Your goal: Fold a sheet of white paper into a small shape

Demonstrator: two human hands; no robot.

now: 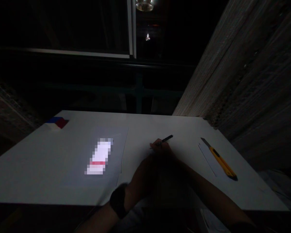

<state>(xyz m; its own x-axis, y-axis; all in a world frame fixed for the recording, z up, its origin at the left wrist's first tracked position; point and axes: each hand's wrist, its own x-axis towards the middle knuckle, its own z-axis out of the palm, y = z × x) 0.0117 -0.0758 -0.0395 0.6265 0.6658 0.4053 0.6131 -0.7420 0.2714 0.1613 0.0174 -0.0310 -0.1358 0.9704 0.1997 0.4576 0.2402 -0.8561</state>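
Note:
A dark pen [168,138] is pinched in my right hand [162,148], tilted with its upper end to the right. The tip points down at the white table [145,124] near its middle. Just below and left of it lies my left hand [147,166], in deep shadow, with its fingers hidden. A black watch [118,200] is on my left wrist. To the left, a blurred-out, brightly lit phone-like screen [100,156] lies on a pale sheet of paper [122,137].
At the right lies a yellow utility knife [220,161] with its blade out, over a slip of white paper [207,160]. A blue, red and white block [57,123] sits at the far left corner. A curtain [208,68] hangs by the right edge.

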